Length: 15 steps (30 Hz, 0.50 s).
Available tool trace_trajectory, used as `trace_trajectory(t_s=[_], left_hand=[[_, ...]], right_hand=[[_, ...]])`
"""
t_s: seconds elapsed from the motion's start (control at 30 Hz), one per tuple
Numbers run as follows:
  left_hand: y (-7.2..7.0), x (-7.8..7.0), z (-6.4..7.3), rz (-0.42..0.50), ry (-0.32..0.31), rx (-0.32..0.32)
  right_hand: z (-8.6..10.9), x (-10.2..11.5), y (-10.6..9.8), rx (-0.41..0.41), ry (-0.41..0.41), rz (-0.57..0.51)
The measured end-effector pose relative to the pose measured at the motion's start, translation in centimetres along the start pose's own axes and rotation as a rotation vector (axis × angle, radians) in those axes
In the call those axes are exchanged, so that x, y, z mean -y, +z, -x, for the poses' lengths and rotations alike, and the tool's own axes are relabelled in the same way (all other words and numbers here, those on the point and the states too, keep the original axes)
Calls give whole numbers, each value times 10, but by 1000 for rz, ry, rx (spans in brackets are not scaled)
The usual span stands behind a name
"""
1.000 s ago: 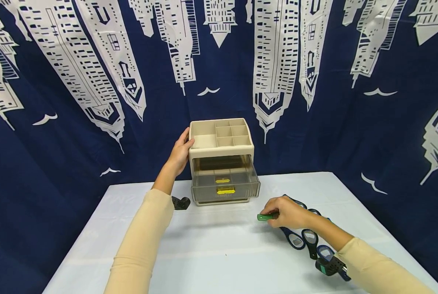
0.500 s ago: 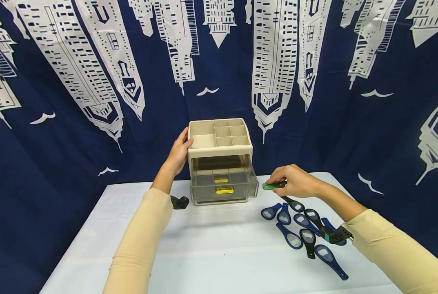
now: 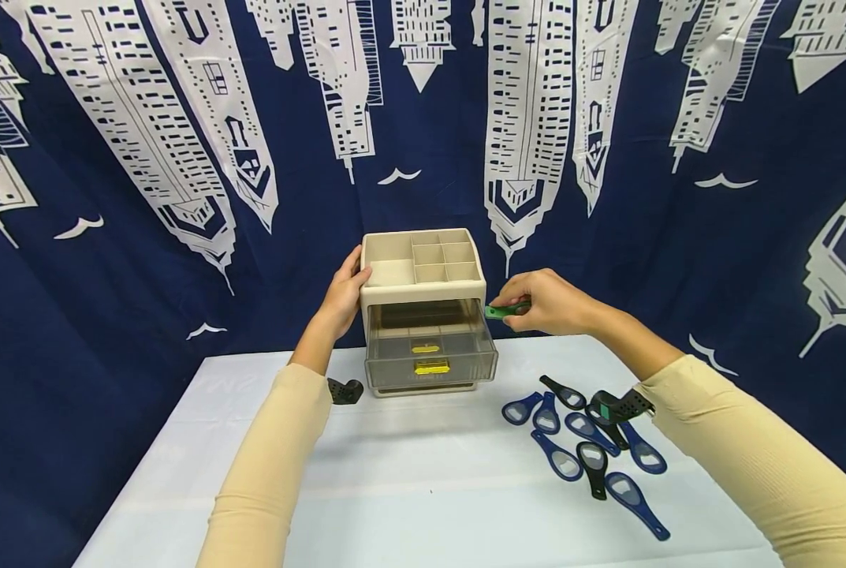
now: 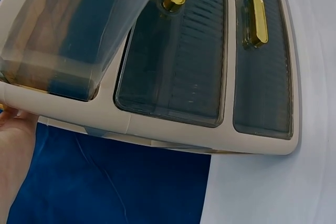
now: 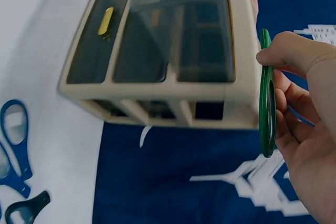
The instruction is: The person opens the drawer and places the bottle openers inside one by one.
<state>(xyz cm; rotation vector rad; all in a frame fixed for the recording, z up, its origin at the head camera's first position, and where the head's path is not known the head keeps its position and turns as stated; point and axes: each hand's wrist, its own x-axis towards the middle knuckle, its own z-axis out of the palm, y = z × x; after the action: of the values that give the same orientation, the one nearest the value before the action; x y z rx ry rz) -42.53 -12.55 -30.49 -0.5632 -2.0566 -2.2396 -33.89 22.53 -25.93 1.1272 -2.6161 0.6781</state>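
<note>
A cream drawer organizer (image 3: 423, 295) stands at the back of the table, its clear grey top drawer (image 3: 394, 371) pulled out toward me. My left hand (image 3: 342, 293) holds the organizer's upper left side, thumb at the top rim; in the left wrist view most of that hand is cut off. My right hand (image 3: 550, 302) pinches a green magnifying glass (image 5: 266, 111) between thumb and fingers, raised beside the organizer's right side. From the head view only the green handle end shows; the lens part is hidden by the hand.
Several blue magnifying glasses (image 3: 651, 522) and black magnifying glasses (image 3: 598, 486) lie on the right of the white table (image 3: 408, 473). The organizer's top has open compartments (image 3: 430, 254). A navy curtain (image 3: 423, 197) with white buildings hangs right behind.
My right hand has lifted the green magnifying glass off the table's right side, up and then left to the organizer. My left hand stays on the organizer; the drawer remains out.
</note>
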Motion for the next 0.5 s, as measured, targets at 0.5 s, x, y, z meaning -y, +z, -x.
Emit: trace_trajectory(t_s=[0.5], left_hand=[[-1,0,-1,12,-3,5]], right_hand=[[-94,59,50,196,-148,38]])
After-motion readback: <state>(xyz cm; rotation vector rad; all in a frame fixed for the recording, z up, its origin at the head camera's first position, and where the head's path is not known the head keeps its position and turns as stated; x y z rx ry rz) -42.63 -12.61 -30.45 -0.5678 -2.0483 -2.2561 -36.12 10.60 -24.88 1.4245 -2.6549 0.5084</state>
